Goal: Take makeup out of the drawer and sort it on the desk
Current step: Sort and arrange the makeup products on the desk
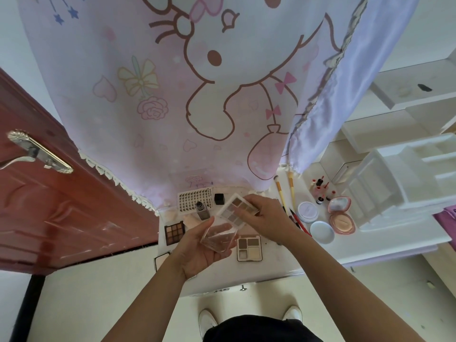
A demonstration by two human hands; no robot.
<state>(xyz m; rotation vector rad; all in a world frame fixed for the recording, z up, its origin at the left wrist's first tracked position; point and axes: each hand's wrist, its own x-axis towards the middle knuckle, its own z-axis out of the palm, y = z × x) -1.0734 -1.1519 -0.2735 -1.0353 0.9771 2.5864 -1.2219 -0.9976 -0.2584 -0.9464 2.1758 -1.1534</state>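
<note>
Now both hands (pixel 229 230) clamped on open palette (pixel 235 209), clear lid (pixel 218 236) toward left hand (pixel 199 250), above desk (pixel 271 257).

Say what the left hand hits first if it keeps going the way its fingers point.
Likely the small bottle beyond the left hand, which holds a clear lid. Depth is unclear, so it may pass above.
</note>
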